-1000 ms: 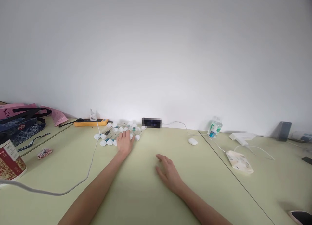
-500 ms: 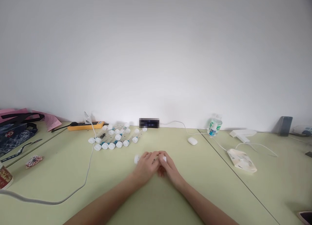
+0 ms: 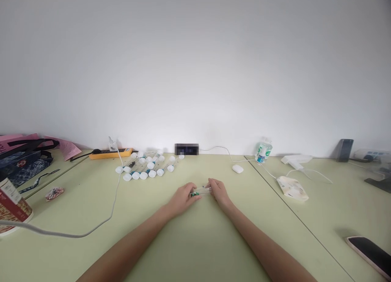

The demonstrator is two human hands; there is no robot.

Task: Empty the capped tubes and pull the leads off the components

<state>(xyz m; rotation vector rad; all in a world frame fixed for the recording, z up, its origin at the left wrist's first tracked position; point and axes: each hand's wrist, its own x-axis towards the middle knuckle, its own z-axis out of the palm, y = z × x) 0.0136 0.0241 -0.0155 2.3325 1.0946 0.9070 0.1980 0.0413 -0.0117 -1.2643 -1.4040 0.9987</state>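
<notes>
One slim, clear plastic tube (image 3: pixel 204 190) is supported between the left hand (image 3: pixel 182 198) and the right hand (image 3: pixel 220 193), over the pale green worktop (image 3: pixel 195 241), well in from its far edge. Left grip: fingers and thumb nearly closed on the end with green contents. Right grip: fingers narrowed on the opposite end; exact contact is hidden. Holding both ends likely keeps the tube steady. Toward the left edge stands a red-and-white printed tub (image 3: pixel 14 204); its contents cannot be seen. Farther off, white-capped clear tubes (image 3: pixel 146 167) lie side by side near the far edge, probably to limit rolling; some contain teal or dark pieces.
</notes>
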